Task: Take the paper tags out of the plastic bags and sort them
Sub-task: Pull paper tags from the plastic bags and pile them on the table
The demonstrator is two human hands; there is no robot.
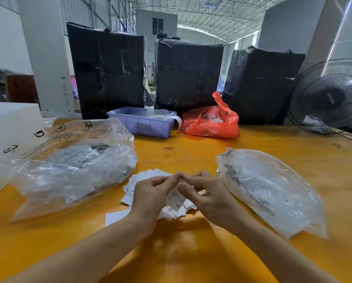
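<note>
My left hand (150, 193) and my right hand (207, 193) meet at the fingertips above the table and together pinch a small clear bag holding a white paper tag marked XS (176, 200). Under my hands lies a loose pile of white paper tags (139, 180). A large clear plastic bag full of small bagged tags (69, 170) lies to the left. To the right sits another clear bag (273, 190) stuffed with thin clear plastic.
The yellow table (181, 146) carries a lilac plastic bin (144, 121) and a red plastic bag (210, 121) at the back. Three black wrapped boxes (189, 72) stand behind them. A black fan (328, 97) stands far right, a white box (9, 123) far left.
</note>
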